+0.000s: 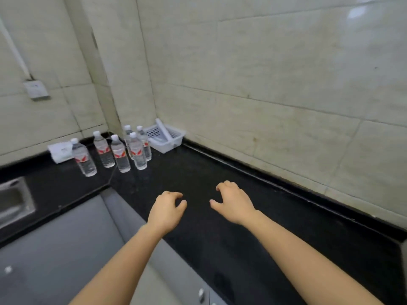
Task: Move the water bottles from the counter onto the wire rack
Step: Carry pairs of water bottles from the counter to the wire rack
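Several clear water bottles (120, 154) with white caps and red-and-white labels stand upright in the corner of the black counter (220, 216), near the back left. My left hand (166, 209) hovers over the counter's front edge, fingers curled and apart, holding nothing. My right hand (234, 202) hangs beside it over the counter, fingers also loosely curled and empty. Both hands are well short of the bottles, to their lower right. No wire rack is in view.
A white plastic basket (167, 137) with a white roll in it sits in the corner behind the bottles. A folded white cloth (60, 150) lies left of them. A steel sink (13, 201) is at the far left. Tiled walls enclose the corner; a wall socket (36, 90) is mounted at left.
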